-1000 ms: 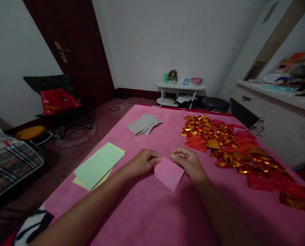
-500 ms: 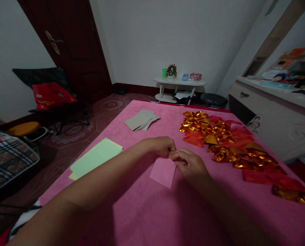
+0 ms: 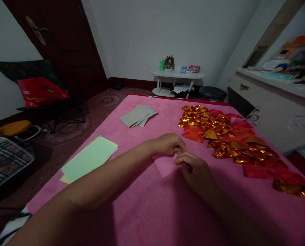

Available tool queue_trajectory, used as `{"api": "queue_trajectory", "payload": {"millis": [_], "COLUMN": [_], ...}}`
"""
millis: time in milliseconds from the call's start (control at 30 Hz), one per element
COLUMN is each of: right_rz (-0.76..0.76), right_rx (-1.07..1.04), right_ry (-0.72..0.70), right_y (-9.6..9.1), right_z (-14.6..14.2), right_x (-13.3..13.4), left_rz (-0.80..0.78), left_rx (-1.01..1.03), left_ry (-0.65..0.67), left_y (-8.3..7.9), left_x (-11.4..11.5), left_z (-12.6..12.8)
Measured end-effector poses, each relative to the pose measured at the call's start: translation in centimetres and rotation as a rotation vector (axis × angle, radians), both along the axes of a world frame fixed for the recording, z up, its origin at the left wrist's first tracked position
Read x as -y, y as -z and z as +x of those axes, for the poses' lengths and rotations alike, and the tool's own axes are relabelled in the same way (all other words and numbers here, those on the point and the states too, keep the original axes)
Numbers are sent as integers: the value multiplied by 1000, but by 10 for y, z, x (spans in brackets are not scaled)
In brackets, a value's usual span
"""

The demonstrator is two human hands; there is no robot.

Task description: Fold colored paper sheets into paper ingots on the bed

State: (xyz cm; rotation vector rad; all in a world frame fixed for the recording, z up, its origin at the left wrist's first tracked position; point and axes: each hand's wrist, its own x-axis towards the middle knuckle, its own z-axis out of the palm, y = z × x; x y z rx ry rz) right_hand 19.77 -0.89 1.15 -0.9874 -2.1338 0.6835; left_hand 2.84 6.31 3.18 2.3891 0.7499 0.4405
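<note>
A small pink paper sheet [image 3: 166, 165] lies on the pink tablecloth [image 3: 147, 212] in front of me. My left hand [image 3: 168, 143] reaches across and pinches the sheet's far edge, fingers closed. My right hand [image 3: 195, 169] sits just to the right of it, fingers curled down on the same sheet's right side. The two hands nearly touch above the paper. Part of the sheet is hidden under both hands.
A heap of folded gold and red foil pieces [image 3: 229, 140] runs along the right. A grey paper stack [image 3: 137, 116] lies at the back, a light green stack [image 3: 89, 158] at the left. A white cabinet [image 3: 278, 109] stands right, a small white table [image 3: 176, 80] behind.
My left hand has moved right across the pink sheet to meet my right hand. The sheet now lies more covered, and the view has tilted down.
</note>
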Motion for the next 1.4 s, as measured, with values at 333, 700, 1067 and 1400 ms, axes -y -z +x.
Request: {"api": "queue_trajectory", "payload": {"millis": [333,700,1067,1400], "right_rz": [-112,-124,-84,-87], "right_rx": [91,179,216,144], "right_ry": [38,103,61,17], "right_y": [-1,-3,-3,6], "right_z": [0,-6,-7,-5], "right_x": [5,8,14,13], "left_rz": [206,220,589,542], "left_rx": [76,-70,-120,-112], "left_ry": [-68,-142,-173,-149], "left_y": [2,5,31,24], "left_x": [35,101,103,101], "left_z": [-26,-66,-65,-56]}}
